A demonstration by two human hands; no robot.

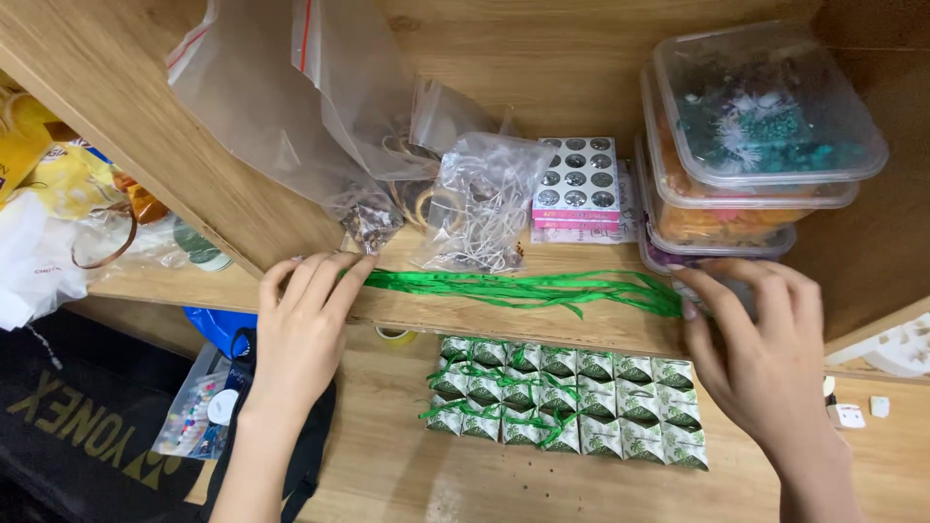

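Green ribbon strands [523, 288] stretched along front edge of wooden shelf [581, 324], left end under left hand [305, 324], right end under right hand [751, 339]

Both hands flat, fingers spread, pressing ends down, not pinching

Ribbon likely light, limp, slippery, tangles easily; best pinched at ends

Stacked plastic tubs [756, 145] crowd right end, bags [480, 199] just behind; open room near, above rows of small green-printed boxes [572, 407]

A single view is given, taken from a camera worn on the head and aimed steeply downward and forward at close range. A wooden shelf [484, 315] is crossed from nine to three o'clock, with the tabletop [387, 465] seen below it toward six o'clock. Both forearms are seen entering from six o'clock. No second view is provided.
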